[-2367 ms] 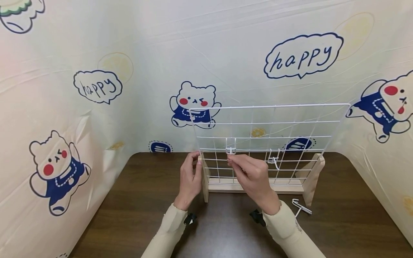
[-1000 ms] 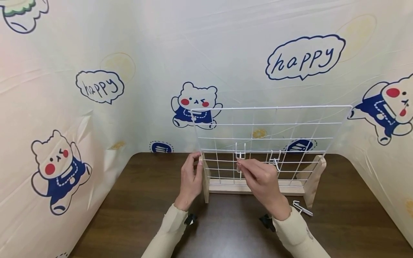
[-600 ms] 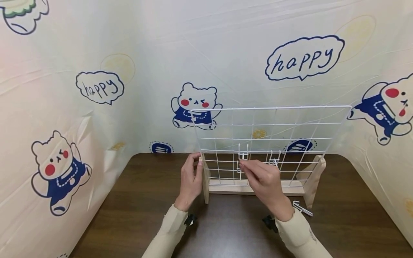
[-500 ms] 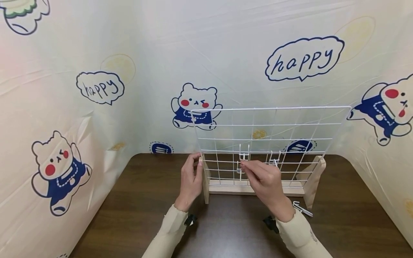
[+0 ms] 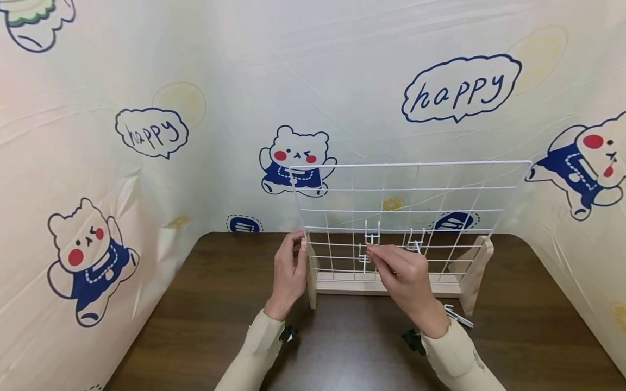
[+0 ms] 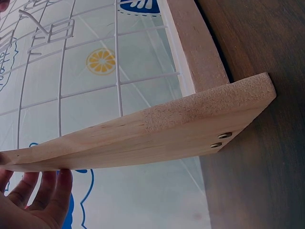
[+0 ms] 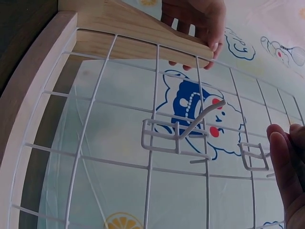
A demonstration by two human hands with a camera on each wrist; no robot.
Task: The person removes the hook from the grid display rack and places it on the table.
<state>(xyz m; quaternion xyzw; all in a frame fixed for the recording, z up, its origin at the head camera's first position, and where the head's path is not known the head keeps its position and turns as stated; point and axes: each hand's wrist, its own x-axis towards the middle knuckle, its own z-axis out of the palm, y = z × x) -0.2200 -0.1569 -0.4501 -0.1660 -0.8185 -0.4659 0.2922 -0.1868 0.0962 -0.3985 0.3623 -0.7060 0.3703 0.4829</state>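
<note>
A white wire grid (image 5: 337, 209) stands tilted in a wooden base. My left hand (image 5: 290, 271) grips the upper end of the left wooden side panel (image 6: 143, 131), its fingers curled round the edge. With thumb and fingertips, my right hand (image 5: 403, 274) pinches a white wire hook (image 5: 372, 234) against the grid, its two prongs pointing up; the pinched end is hidden by the fingers. Just below it, a second wire hook (image 7: 162, 138) hangs on the grid with its arm sticking out. Behind my right knuckles, a third wire hook (image 5: 415, 239) hangs on the grid.
Another white hook (image 5: 459, 316) lies on the brown table (image 5: 195, 326), close to my right sleeve and the right wooden side panel (image 5: 476, 271). A printed cloth (image 5: 235, 81) surrounds the table at the back and sides.
My right hand has moved right and slightly down along the grid with the hook, uncovering the hook hung below. My left hand stays on the side panel.
</note>
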